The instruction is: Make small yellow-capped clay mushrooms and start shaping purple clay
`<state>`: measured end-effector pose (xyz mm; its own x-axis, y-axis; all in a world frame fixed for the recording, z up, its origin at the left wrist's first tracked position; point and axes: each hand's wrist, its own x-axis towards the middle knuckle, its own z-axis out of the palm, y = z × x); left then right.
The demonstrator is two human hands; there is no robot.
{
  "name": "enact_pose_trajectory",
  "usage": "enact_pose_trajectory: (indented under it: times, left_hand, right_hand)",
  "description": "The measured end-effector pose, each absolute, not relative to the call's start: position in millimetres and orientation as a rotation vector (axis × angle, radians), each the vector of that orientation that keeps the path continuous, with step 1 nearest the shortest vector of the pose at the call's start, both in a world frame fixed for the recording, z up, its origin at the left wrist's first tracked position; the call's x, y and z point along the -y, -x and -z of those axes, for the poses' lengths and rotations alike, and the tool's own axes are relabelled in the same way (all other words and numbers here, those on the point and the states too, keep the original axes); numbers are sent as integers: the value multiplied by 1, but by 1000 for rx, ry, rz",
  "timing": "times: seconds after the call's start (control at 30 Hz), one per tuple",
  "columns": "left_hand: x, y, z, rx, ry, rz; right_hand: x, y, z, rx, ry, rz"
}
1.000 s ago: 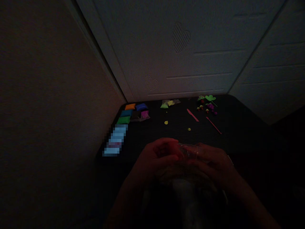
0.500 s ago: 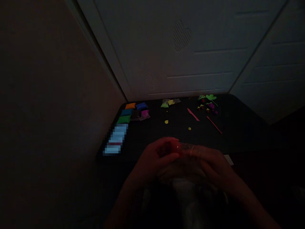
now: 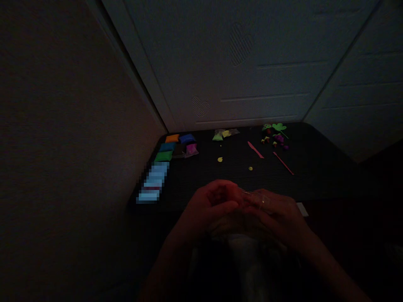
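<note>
Close to the table's front edge, my left hand [image 3: 209,205] is closed around a clear plastic bag of red modelling clay [image 3: 234,193]. My right hand [image 3: 280,212] pinches the bag's clear end from the other side. The fingers hide much of the bag, and the dim light blurs its outline. Beyond my hands lie two small flat yellow clay pieces, one on the left [image 3: 220,160] and one on the right [image 3: 250,168]. A pink plastic knife [image 3: 255,150] and a thin pink stick tool [image 3: 283,163] rest farther right.
Several coloured clay packets [image 3: 168,147] lie at the table's left, behind a pixelated phone-like screen [image 3: 153,182]. Opened green and yellow packets [image 3: 218,135] are at the back. Small clay figures [image 3: 278,138] and a green clover shape [image 3: 278,127] sit back right. A panelled white surface rises behind.
My right fingers have shifted along the clear end of the bag, first moving in towards the clay, then spreading over the plastic. My left hand keeps its hold almost unchanged.
</note>
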<state>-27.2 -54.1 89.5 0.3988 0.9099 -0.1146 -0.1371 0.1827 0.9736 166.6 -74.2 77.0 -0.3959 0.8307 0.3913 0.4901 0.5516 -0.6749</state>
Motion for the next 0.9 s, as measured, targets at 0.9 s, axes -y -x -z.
enact_pose_trajectory:
  times: [0.9]
  left_hand:
    - [47, 23, -75, -793, -995, -776]
  right_hand:
    - [76, -172, -60, 2176, 946, -329]
